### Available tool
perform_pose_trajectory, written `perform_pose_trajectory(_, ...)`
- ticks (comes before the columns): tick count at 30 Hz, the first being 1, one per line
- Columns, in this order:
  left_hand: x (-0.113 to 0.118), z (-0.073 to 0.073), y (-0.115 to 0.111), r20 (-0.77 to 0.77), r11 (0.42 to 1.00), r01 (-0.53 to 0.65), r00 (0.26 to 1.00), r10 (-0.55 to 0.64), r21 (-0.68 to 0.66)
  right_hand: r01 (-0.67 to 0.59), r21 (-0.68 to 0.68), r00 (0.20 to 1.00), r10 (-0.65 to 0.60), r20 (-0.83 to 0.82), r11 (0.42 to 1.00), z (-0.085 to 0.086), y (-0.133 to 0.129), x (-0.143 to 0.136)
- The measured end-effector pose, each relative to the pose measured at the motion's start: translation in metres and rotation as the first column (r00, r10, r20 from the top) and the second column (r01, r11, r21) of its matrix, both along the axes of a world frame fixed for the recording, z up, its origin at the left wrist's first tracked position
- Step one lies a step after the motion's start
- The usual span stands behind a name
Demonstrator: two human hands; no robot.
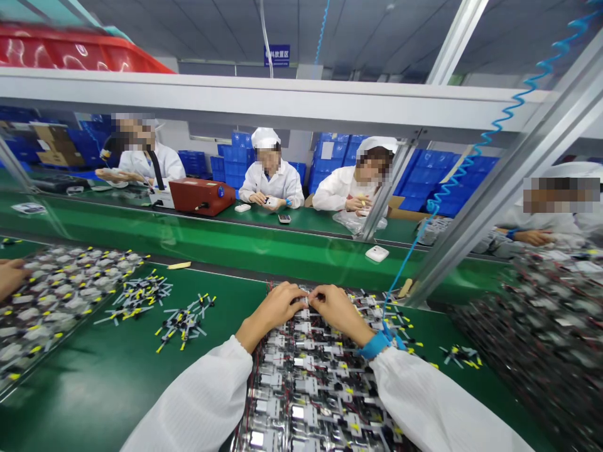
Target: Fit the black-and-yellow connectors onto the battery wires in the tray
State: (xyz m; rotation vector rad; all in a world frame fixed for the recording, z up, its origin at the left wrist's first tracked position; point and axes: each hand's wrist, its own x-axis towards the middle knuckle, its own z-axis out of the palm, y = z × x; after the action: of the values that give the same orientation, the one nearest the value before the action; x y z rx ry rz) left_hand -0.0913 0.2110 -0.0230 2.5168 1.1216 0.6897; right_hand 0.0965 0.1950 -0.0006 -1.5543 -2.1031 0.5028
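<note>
At the far end of a clear tray (242,433), my left hand (281,302) and my right hand (336,306) work almost fingertip to fingertip. Both are closed in a pinch just above the tray's contents; whatever lies between the fingers is too small and too hidden to name. Rows of small white-and-silver electronic parts (298,412) with thin red and black wires fill the tray. Some parts on its right side carry yellow-tipped strips. A blue wrist strap (375,345) with a coiled cord (490,125) is around my right wrist.
Piles of yellow-tipped strips (184,321) lie left of the tray, with a small pile (461,356) at right. Another person's hand (10,277) touches a filled tray (61,295). Stacked trays (541,326) and a metal post (499,163) stand right. Several co-workers sit opposite.
</note>
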Motion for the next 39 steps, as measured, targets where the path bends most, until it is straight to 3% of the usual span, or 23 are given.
perform_pose_trajectory(7, 0.002, 0.01, -0.008, -0.103, 0.999, 0.023, 0.994, -0.02, 0.031, 0.033, 0.076, 0.988, -0.044, 0.149, 0.997, 0.02, -0.015, 0.002)
perform_pose_trajectory(10, -0.022, 0.028, -0.008, -0.211, 0.989, -0.145, 0.966, 0.149, 0.032, 0.052, 0.113, 0.983, -0.071, 0.171, 0.992, 0.029, -0.023, 0.012)
perform_pose_trajectory(12, -0.056, 0.041, -0.009, -0.261, 0.926, -0.377, 0.89, 0.373, 0.036, 0.059, 0.124, 0.983, -0.079, 0.164, 0.991, 0.033, -0.028, 0.022)
perform_pose_trajectory(15, -0.117, 0.051, -0.018, -0.322, 0.77, -0.637, 0.722, 0.612, 0.033, 0.068, 0.122, 0.986, -0.086, 0.146, 0.99, 0.038, -0.033, 0.038)
perform_pose_trajectory(18, -0.154, 0.045, -0.03, -0.412, 0.667, -0.745, 0.614, 0.673, -0.021, 0.072, 0.099, 0.99, -0.083, 0.116, 0.992, 0.042, -0.035, 0.051)
perform_pose_trajectory(21, -0.156, 0.036, -0.037, -0.434, 0.654, -0.755, 0.605, 0.668, -0.046, 0.081, 0.071, 0.994, -0.086, 0.066, 0.994, 0.051, -0.034, 0.055)
perform_pose_trajectory(24, -0.141, 0.037, -0.038, -0.393, 0.688, -0.723, 0.651, 0.649, -0.061, 0.072, 0.087, 0.997, -0.075, 0.027, 0.994, 0.065, -0.036, 0.051)
perform_pose_trajectory(27, -0.124, 0.048, -0.04, -0.321, 0.752, -0.649, 0.741, 0.59, -0.116, -0.005, 0.087, 1.0, 0.004, 0.012, 0.996, 0.078, -0.043, 0.039)
perform_pose_trajectory(31, -0.094, 0.065, -0.039, -0.064, 0.912, -0.344, 0.939, 0.338, -0.223, -0.225, 0.085, 0.974, 0.222, 0.042, 0.971, 0.08, -0.048, 0.016)
perform_pose_trajectory(33, -0.076, 0.072, -0.035, 0.064, 0.951, -0.189, 0.976, 0.21, -0.245, -0.322, 0.102, 0.946, 0.317, 0.062, 0.941, 0.073, -0.045, 0.003)
perform_pose_trajectory(36, -0.05, 0.08, -0.029, 0.188, 0.931, -0.035, 0.976, 0.11, -0.363, -0.388, 0.12, 0.921, 0.388, 0.027, 0.914, 0.064, -0.036, -0.013)
perform_pose_trajectory(39, -0.034, 0.086, -0.022, 0.338, 0.859, 0.141, 0.94, 0.039, -0.493, -0.38, 0.115, 0.923, 0.385, -0.022, 0.918, 0.063, -0.029, -0.018)
